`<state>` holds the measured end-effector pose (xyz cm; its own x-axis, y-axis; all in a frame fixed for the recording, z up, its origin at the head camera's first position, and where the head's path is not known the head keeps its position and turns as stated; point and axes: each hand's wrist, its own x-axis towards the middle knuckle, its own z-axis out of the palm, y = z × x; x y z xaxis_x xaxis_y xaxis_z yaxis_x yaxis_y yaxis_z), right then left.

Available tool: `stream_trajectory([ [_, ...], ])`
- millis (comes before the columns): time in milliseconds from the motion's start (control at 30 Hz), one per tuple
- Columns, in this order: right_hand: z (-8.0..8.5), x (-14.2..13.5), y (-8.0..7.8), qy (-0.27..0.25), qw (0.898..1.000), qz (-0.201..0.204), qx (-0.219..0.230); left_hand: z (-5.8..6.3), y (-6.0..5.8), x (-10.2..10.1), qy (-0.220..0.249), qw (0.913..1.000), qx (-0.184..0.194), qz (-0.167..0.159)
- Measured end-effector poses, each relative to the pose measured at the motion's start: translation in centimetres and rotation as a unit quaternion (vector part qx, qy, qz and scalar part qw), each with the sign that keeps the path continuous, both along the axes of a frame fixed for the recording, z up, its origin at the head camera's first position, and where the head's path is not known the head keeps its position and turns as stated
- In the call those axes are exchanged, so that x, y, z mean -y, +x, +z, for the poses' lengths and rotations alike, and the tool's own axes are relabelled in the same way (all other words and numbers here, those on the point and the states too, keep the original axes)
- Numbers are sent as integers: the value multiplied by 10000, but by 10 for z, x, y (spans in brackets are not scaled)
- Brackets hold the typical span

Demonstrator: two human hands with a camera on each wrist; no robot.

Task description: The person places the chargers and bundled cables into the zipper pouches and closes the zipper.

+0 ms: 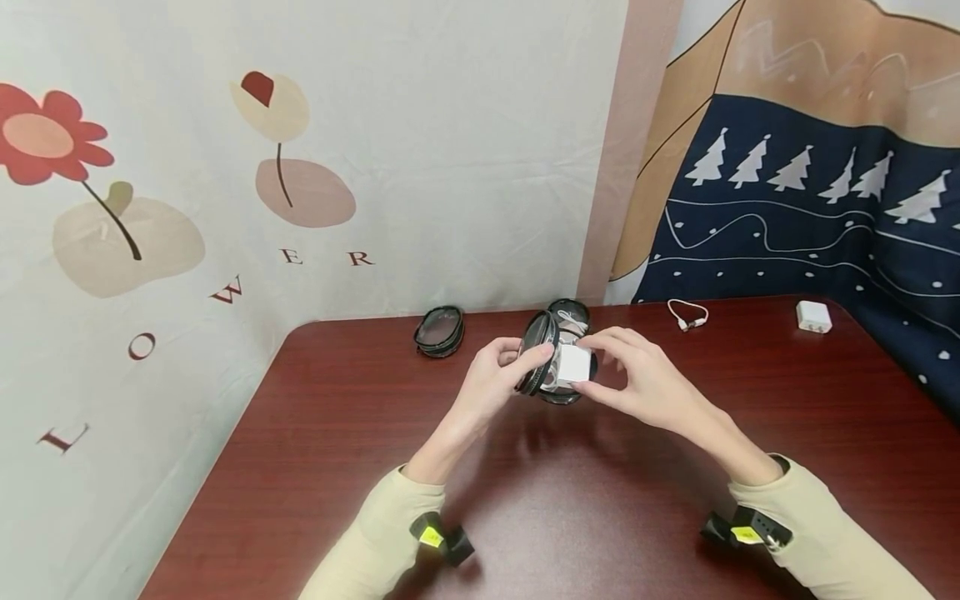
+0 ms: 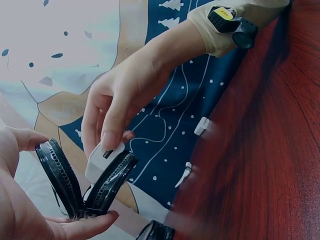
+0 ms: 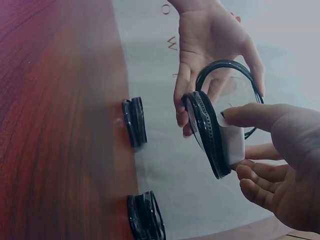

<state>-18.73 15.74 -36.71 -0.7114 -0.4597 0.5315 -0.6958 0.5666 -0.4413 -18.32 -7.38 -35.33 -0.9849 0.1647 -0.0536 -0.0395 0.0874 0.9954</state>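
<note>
While right hand (image 1: 645,371) pinches boxy adapter (image 1: 573,364), round case (image 1: 536,337), zippered rim (image 2: 61,167)

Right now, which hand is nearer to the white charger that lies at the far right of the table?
The right hand. It is to the left of the white charger; the left hand is on the same side but farther away, holding the round case.

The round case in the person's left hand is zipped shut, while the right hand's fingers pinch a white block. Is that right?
Not quite: the round case in the left hand is open, its two halves spread apart, as the left wrist view shows. The right hand does pinch the white block.
</note>
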Motion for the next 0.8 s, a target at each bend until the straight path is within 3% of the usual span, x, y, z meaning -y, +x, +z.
stream_trajectory([
  [433,-3,1,-2,-199,9997,-138,60,-2,-1,0,158,9999,-19,48],
  [700,-3,-1,-4,-438,9959,42,790,0,0,0,283,9995,96,51],
  [800,-4,-2,-4,-688,9903,210,1190,0,1,0,315,9995,78,11],
])
